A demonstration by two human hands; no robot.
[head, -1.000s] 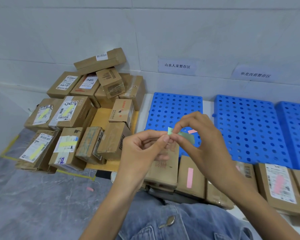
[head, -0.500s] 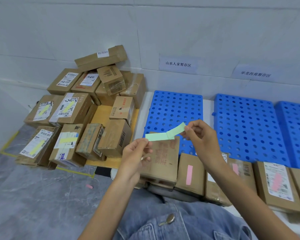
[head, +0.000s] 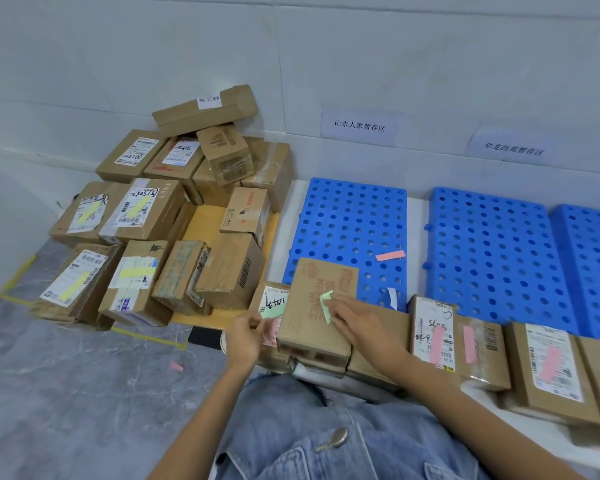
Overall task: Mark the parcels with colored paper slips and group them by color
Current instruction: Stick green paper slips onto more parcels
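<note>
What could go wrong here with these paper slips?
The green slip at the right hand has a curled end on the top box, so it may peel off. That box sits on other parcels and could slide when pressed. A loose pink slip lies on the blue pallet, a second pink slip on the floor; either could mark a wrong parcel.

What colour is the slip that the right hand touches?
The slip is light green; the head view shows it best.

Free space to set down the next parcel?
Bare: middle blue perforated plastic pallet, between white wall and the front row of pink-slipped cardboard parcels; left blue pallet behind its loose pink paper slip; grey floor lower left. Crowded: brown cardboard parcel pile.
</note>
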